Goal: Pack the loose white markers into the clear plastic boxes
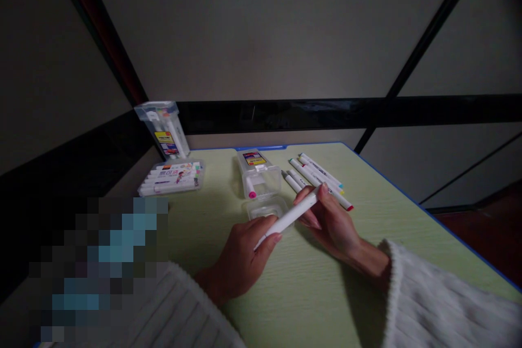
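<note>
A white marker [294, 214] slants between my two hands above the table. My left hand [247, 253] is closed round its lower end, thumb on top. My right hand [332, 220] pinches its upper end between thumb and fingers. Just beyond lies a clear plastic lid [267, 207], partly hidden by my left hand. Behind it a clear marker case [265, 182] lies on its side, its open end toward me, with a pink-ended marker [252, 187] inside. Several loose white markers [320, 170] lie right of the case, some partly behind my right hand.
At the back left stands a clear box of markers [165, 130]. A flat clear pack of markers [173, 176] lies before it. The pale green table [302, 293] has a blue edge and meets a panelled wall [261, 27]. A pixelated patch covers the lower left.
</note>
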The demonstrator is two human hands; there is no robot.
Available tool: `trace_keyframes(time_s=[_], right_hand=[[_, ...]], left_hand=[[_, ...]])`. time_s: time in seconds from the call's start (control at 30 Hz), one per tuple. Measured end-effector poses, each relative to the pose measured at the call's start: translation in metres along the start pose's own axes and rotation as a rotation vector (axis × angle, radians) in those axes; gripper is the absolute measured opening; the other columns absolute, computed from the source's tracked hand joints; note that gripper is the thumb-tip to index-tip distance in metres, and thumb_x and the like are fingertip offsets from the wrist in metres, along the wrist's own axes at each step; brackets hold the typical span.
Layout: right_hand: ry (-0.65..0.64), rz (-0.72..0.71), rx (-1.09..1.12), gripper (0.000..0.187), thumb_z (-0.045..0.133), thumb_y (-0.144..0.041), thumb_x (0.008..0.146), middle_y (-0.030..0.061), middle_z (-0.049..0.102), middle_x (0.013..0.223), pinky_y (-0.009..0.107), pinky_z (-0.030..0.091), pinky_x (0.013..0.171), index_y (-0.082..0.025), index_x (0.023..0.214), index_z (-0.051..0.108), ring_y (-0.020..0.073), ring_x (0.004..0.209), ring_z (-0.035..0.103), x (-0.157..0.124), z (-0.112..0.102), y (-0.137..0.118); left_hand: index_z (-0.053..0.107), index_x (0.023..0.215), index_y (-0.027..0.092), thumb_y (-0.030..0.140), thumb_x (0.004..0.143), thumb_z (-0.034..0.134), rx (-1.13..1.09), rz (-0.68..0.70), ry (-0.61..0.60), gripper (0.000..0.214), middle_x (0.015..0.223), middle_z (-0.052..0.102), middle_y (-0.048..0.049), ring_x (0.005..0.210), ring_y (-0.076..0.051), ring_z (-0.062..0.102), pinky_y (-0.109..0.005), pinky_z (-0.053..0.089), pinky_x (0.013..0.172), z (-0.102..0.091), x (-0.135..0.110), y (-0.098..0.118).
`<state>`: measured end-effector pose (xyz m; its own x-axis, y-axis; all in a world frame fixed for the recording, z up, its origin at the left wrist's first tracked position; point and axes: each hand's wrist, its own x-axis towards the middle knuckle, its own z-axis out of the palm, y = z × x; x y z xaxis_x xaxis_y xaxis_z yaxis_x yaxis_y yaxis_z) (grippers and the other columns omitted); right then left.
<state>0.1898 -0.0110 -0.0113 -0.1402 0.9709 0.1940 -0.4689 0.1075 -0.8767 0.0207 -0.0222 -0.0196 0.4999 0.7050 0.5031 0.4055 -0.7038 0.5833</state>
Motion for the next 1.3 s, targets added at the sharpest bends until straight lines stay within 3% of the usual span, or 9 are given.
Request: trace_keyframes(time_s=[0.53, 0.87, 1.07, 1.3], right_hand=[[0.038, -0.03, 0.008, 0.042, 0.046, -0.054, 0.081, -0.0078, 0.029, 0.034, 0.023, 0.018, 0.04, -0.018, 0.065, 0.06, 0.0073, 0.035, 0.02, -0.003, 0.005, 0.001], [-0.033, 0.073, 0.127, 0.05, 0.039, -0.06, 0.081, -0.0055, 0.04, 0.037, 0.021, 0.017, 0.037, -0.017, 0.069, 0.061, 0.0056, 0.033, 0.023, 0.0, 0.002, 0.005], [0.009, 0.074, 0.085, 0.049, 0.042, -0.057, 0.081, -0.0062, 0.035, 0.035, 0.021, 0.014, 0.036, -0.016, 0.065, 0.062, 0.0054, 0.034, 0.019, 0.0, 0.0, 0.007], [-0.007, 0.009, 0.05, 0.052, 0.041, -0.058, 0.081, -0.0078, 0.027, 0.035, 0.021, 0.014, 0.039, -0.015, 0.067, 0.065, 0.0057, 0.036, 0.018, -0.002, 0.004, 0.004]], left_hand=[[0.058, 0.083, 0.013, 0.02, 0.087, 0.041, 0.03, 0.048, 0.017, 0.018, 0.064, 0.057, -0.003, 0.056, -0.012, 0.051, -0.021, 0.039, 0.053, -0.002, 0.0, 0.001], [0.056, 0.098, 0.016, 0.013, 0.083, 0.048, 0.105, 0.123, 0.205, 0.018, 0.081, 0.062, -0.0048, 0.072, -0.013, 0.059, -0.021, 0.047, 0.065, 0.0, 0.0, -0.011], [0.052, 0.102, 0.016, 0.021, 0.086, 0.046, 0.175, 0.128, 0.116, 0.018, 0.084, 0.067, -0.0068, 0.072, -0.015, 0.064, -0.023, 0.05, 0.063, 0.005, -0.004, -0.011], [0.053, 0.094, 0.012, 0.024, 0.089, 0.04, 0.209, 0.198, 0.131, 0.019, 0.069, 0.065, -0.0058, 0.058, -0.015, 0.062, -0.022, 0.048, 0.052, 0.004, -0.002, -0.005]])
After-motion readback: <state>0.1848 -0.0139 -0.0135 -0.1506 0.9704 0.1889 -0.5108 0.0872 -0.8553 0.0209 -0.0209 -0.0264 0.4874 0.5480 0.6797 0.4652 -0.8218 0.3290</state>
